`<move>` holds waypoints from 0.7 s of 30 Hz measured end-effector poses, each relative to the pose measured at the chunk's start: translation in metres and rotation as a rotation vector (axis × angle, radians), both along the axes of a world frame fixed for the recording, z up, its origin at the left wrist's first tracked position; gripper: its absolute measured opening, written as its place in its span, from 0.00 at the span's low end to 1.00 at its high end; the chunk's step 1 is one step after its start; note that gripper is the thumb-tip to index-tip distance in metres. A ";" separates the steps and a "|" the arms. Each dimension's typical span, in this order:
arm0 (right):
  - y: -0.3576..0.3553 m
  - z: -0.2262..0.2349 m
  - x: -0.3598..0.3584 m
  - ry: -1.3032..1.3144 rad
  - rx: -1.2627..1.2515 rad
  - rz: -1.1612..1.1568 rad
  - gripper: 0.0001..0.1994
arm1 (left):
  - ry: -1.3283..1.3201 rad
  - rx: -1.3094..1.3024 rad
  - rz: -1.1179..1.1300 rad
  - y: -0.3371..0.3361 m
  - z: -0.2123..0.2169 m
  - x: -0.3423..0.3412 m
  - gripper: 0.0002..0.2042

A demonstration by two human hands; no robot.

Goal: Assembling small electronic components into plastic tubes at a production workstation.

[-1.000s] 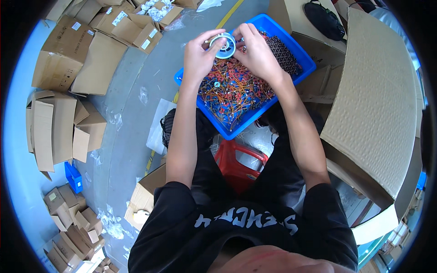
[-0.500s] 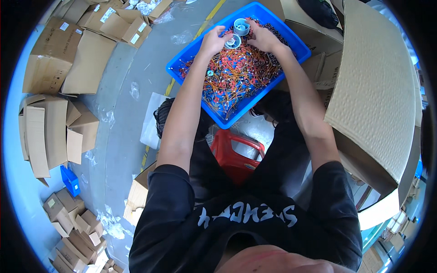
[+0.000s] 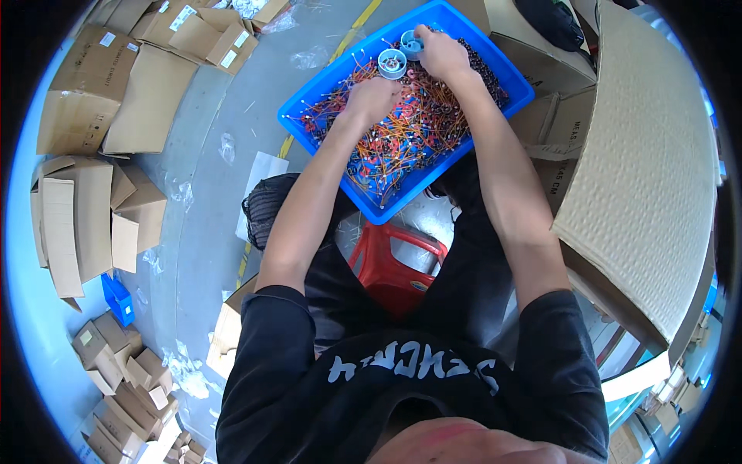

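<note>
A blue tray (image 3: 363, 203) holds a heap of small wired parts (image 3: 410, 124) with orange and dark leads and reddish pieces. Near its far end are two pale, round, cup-like plastic parts. My right hand (image 3: 444, 56) has its fingers closed at the rim of the farther round cup (image 3: 410, 46). Just below the nearer round cup (image 3: 392, 65), which shows a hub inside, my left hand (image 3: 372, 100) is closed low over the heap. Whatever its fingertips hold is hidden.
Beneath the tray's near end is a red plastic stool (image 3: 386, 278) between my legs. A large cardboard box (image 3: 634, 178) rises close to my right arm. Open cartons (image 3: 77, 216) line the left side, and plastic scraps (image 3: 185, 371) lie on the floor.
My left hand has drawn back from the nearer cup toward me and closed over the heap. My right hand has curled in at the farther cup. The nearer cup has shifted slightly.
</note>
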State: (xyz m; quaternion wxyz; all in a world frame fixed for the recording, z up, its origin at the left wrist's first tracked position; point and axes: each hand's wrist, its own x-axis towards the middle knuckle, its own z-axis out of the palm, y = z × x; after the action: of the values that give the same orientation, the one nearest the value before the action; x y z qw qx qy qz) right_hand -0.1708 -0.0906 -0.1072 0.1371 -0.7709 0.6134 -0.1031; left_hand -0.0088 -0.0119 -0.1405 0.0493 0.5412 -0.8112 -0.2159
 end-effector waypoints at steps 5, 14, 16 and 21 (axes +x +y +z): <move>-0.003 -0.032 0.007 0.080 0.015 0.016 0.16 | 0.463 0.030 0.164 -0.010 0.026 0.012 0.09; -0.019 0.027 -0.020 -0.073 -0.077 0.183 0.16 | 1.355 0.287 0.344 0.005 0.100 0.041 0.11; -0.007 0.057 -0.016 -0.231 -0.104 0.181 0.16 | 1.397 0.279 0.329 0.005 0.108 0.046 0.11; 0.063 0.101 0.013 -0.878 -0.027 0.422 0.19 | 1.587 0.076 0.225 0.000 0.119 0.039 0.11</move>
State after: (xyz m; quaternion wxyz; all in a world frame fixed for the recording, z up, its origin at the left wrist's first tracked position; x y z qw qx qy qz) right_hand -0.1577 -0.0272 -0.0066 0.3909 -0.7640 0.3265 -0.3961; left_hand 0.0303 -0.0115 -0.0216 0.6144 0.3064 -0.4669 -0.5574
